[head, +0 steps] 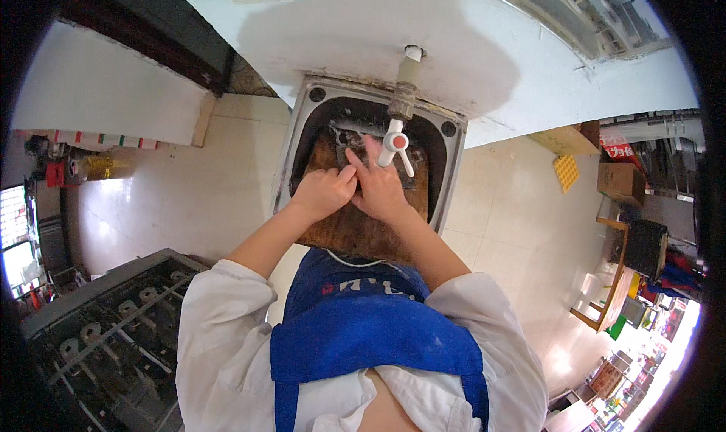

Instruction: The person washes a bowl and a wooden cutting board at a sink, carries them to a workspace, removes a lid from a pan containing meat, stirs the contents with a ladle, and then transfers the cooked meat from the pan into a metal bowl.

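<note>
My left hand (324, 192) and my right hand (381, 187) touch each other over a metal sink (363, 94). The left hand's fingers are curled against a finger of the right hand. The right hand's fingers are partly spread, and it lies below the white plastic tap (396, 142) with a red-centred handle. No separate object shows in either hand. Beneath them a brown wooden board (351, 228) lies across the near part of the sink. A dark, wet-looking flat piece (349, 140) lies at the board's far end, partly hidden by the hands and tap.
A pale wall (340, 29) rises behind the sink, with the tap's pipe (409, 71) coming out of it. A metal rack-like unit (113, 335) stands at the lower left. On the right are a yellow mat-like piece (566, 172), a cardboard box (621, 182) and a wooden frame (615, 273).
</note>
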A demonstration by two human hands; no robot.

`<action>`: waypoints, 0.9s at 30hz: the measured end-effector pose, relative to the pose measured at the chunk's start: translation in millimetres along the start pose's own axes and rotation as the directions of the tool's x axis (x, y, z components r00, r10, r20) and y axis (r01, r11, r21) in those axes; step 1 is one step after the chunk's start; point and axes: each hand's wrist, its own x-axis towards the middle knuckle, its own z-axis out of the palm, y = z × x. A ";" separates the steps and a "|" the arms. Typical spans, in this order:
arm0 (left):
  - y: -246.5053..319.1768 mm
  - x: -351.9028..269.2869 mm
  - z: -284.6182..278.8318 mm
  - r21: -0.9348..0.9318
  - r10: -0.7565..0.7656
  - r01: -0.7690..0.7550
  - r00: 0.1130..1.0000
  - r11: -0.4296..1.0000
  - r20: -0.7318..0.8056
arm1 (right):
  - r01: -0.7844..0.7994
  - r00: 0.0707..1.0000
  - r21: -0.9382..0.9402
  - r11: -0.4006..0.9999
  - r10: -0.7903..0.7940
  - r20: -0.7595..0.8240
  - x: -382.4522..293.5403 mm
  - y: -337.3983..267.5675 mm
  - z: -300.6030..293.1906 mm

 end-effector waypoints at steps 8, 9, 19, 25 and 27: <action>-5.4 -4.9 1.6 0.031 0.040 -0.041 0.999 0.999 0.027 | -0.104 0.992 -0.264 0.959 0.120 0.046 -0.3 -0.6 -11.4; -5.0 -6.7 5.0 0.029 0.033 -0.034 0.999 0.999 0.021 | -0.122 0.988 -0.283 0.951 0.143 0.055 0.4 -1.8 -11.0; -7.8 -7.2 2.1 0.055 0.008 -0.010 0.999 0.998 0.033 | -0.071 0.996 -0.202 0.977 0.080 0.035 -11.4 -11.1 -4.8; -13.2 -16.7 -2.6 0.034 -0.014 0.016 0.999 0.999 -0.035 | -0.330 0.931 -0.326 0.886 0.363 0.043 -25.5 30.8 -2.2; -11.8 -13.8 -0.8 0.057 -0.051 0.049 0.998 0.997 0.044 | -0.305 0.948 -0.344 0.888 0.316 -0.026 -25.3 22.6 -13.6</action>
